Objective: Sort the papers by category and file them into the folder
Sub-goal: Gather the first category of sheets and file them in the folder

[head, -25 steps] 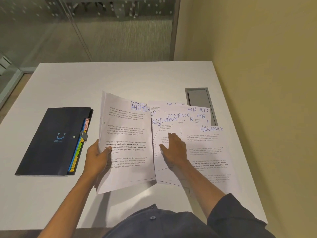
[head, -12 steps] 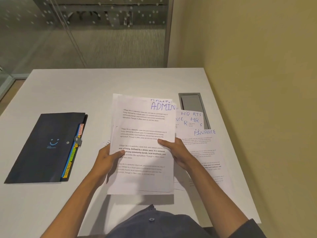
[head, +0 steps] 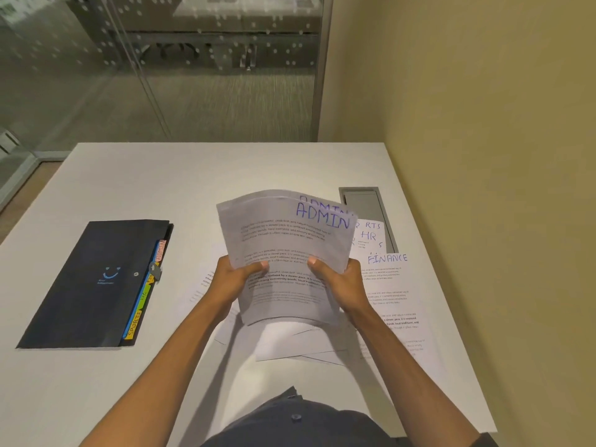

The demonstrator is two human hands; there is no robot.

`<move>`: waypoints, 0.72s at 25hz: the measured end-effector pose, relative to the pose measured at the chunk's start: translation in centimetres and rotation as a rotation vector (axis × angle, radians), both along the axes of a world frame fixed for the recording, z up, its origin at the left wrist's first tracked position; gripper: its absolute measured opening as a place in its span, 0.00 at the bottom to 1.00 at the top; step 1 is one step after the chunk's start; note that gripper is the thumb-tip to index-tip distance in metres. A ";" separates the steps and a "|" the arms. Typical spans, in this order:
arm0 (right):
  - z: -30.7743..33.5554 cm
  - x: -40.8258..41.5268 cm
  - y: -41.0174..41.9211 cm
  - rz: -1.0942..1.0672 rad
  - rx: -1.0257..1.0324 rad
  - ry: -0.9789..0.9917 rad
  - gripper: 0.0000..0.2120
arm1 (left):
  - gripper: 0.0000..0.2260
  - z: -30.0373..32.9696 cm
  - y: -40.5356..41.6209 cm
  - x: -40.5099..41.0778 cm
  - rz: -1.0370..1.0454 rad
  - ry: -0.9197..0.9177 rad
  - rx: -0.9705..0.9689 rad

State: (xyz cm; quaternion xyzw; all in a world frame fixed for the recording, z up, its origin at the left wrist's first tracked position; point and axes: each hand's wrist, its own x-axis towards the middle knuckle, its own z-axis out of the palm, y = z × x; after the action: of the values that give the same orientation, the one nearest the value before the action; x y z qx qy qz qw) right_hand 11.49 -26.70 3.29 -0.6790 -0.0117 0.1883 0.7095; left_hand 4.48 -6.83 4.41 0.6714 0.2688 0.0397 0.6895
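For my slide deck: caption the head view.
Both hands, left hand and right hand, hold ADMIN papers above the table, folder closed alongside.

place: office | evidence: frosted-dot glass partition wall [head: 193, 59]; plain white desk [head: 161, 175] with grey metal cable hatch [head: 367, 204]; black tabbed expanding folder [head: 90, 285]; printed sheets headed ADMIN [head: 283, 240]

My right hand [head: 342, 280] is off the spread sheets [head: 392, 304] and now grips the ADMIN stack [head: 287, 253] alongside my left hand [head: 237, 277], both thumbs on front, stack lifted and bowing.
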 end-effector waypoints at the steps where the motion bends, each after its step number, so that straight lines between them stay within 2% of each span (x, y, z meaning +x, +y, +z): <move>1: 0.5 0.0 -0.1 -0.009 0.008 -0.016 0.07 | 0.11 0.3 -0.2 0.1 -0.006 -0.015 0.003; 4: 2.4 0.0 -0.4 -0.025 0.023 -0.087 0.03 | 0.08 1.5 -0.5 0.5 0.003 -0.077 0.019; 9: 4.3 0.1 -0.5 -0.045 0.042 -0.242 0.06 | 0.07 3.1 -0.6 1.1 0.022 -0.186 0.055; 14: 3.8 0.2 -0.9 0.002 0.030 -0.211 0.09 | 0.08 2.5 -0.6 0.8 -0.028 -0.185 0.050; 18: 2.5 -0.7 -1.3 -0.031 0.023 -0.165 0.06 | 0.08 1.6 -0.8 0.1 -0.035 -0.175 0.068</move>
State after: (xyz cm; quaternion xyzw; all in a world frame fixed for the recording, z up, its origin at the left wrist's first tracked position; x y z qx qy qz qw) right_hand 10.77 -27.96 5.80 -0.6842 -0.0620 0.1207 0.7166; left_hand 4.59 -7.60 6.03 0.6930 0.1941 0.0952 0.6878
